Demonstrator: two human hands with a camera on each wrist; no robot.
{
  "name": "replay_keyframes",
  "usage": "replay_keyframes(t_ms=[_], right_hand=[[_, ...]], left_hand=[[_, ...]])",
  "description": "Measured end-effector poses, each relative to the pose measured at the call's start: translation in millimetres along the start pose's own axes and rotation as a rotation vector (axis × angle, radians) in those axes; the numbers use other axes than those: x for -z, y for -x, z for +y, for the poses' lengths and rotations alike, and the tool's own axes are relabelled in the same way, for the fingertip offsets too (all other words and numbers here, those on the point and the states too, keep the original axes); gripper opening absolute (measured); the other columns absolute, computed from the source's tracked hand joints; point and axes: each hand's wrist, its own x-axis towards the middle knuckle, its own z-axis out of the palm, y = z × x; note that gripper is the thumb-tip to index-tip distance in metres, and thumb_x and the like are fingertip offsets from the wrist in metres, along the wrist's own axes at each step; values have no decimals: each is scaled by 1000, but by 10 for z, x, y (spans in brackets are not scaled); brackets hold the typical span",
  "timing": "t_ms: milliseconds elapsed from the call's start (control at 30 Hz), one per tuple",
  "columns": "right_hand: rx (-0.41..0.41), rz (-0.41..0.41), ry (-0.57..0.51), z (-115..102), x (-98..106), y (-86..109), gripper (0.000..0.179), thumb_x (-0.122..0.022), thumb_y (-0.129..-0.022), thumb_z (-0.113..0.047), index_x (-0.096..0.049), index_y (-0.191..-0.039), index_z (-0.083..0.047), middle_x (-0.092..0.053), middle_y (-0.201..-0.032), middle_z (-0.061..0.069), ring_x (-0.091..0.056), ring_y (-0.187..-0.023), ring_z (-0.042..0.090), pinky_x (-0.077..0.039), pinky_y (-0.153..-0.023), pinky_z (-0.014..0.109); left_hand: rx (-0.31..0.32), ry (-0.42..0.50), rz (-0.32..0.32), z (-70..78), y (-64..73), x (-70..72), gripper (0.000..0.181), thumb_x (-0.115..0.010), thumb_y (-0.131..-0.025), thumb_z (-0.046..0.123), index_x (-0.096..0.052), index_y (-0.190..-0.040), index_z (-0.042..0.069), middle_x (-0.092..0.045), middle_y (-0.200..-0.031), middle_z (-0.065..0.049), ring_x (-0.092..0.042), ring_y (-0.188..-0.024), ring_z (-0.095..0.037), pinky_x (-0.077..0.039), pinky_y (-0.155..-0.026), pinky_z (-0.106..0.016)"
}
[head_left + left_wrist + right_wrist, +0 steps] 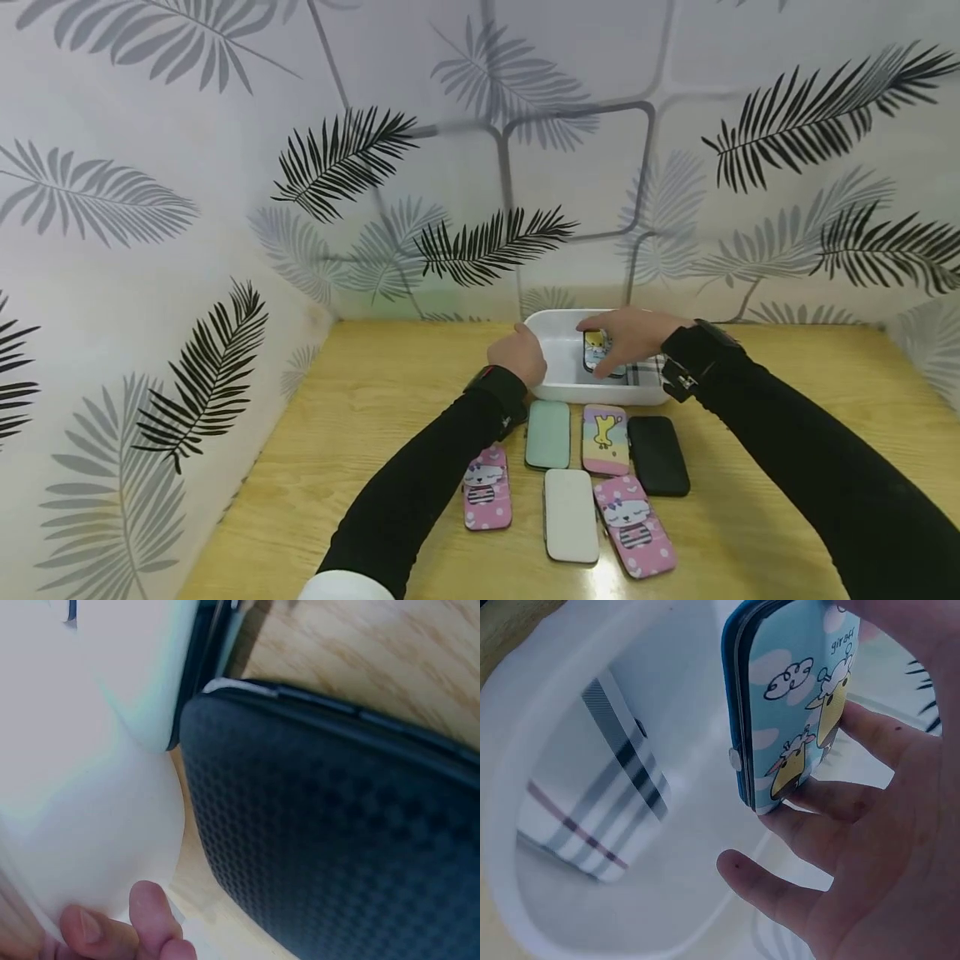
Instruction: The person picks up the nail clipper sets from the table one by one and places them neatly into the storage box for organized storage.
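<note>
In the head view a white plastic tub stands at the back of the wooden table. My right hand is over it, gripping a small blue clasp case printed with giraffes, thumb on one side and fingers on the other. Inside the tub lies a white plaid case. At the tub's left end my left hand has curled fingers and appears to hold its wall; the contact is partly hidden. Close to the left wrist are a black textured case and a mint case.
Before the tub lie a giraffe-print case and a black case. Nearer are a cream case and two pink dog-print cases, the right one tilted and the left one partly behind my arm. Leaf-patterned cloth walls border the table.
</note>
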Motion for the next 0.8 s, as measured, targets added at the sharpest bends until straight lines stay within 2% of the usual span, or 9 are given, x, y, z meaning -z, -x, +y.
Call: replay_keyframes(t_ms=[167, 300, 467, 600, 800], right_hand=[[-12, -26, 27, 16, -137, -112, 86, -82, -80, -47, -47, -151, -12, -54, -147, 16, -53, -130, 33, -41, -108, 54], [29, -21, 93, 22, -197, -155, 79, -82, -80, -43, -53, -146, -8, -61, -138, 16, -58, -117, 28, -46, -103, 49], [69, -57, 155, -24, -229, -203, 72, -81, -82, -38, -57, -142, -6, -65, -131, 16, -60, -107, 26, -48, -100, 48], [44, -108, 145, -20, -266, -250, 66, -77, -87, -38, -57, -142, -8, -66, -127, 14, -57, -101, 24, -47, -99, 48], [39, -141, 115, 28, -296, -287, 53, -73, -92, -36, -62, -138, -12, -65, -130, 15, -58, -104, 25, -46, -101, 50]], left_hand=[[-4, -17, -4, 40, 3, -15, 72, -56, -100, 40, -30, -157, 2, -70, -76, -2, -62, -59, -14, -48, -56, -31], [-8, -22, 12, 51, 10, -16, 71, -55, -101, 39, -30, -157, 3, -68, -72, -1, -59, -56, -14, -44, -53, -30], [4, -4, 16, 10, 24, -12, 71, -55, -101, 37, -30, -157, 3, -70, -77, -2, -61, -59, -14, -45, -55, -31], [16, 9, 15, -16, 14, -25, 72, -56, -100, 38, -30, -157, 3, -72, -83, -3, -64, -64, -15, -48, -58, -31], [18, 14, 26, -25, 9, -47, 71, -56, -100, 39, -32, -156, 3, -74, -90, -4, -67, -69, -15, -51, -64, -32]])
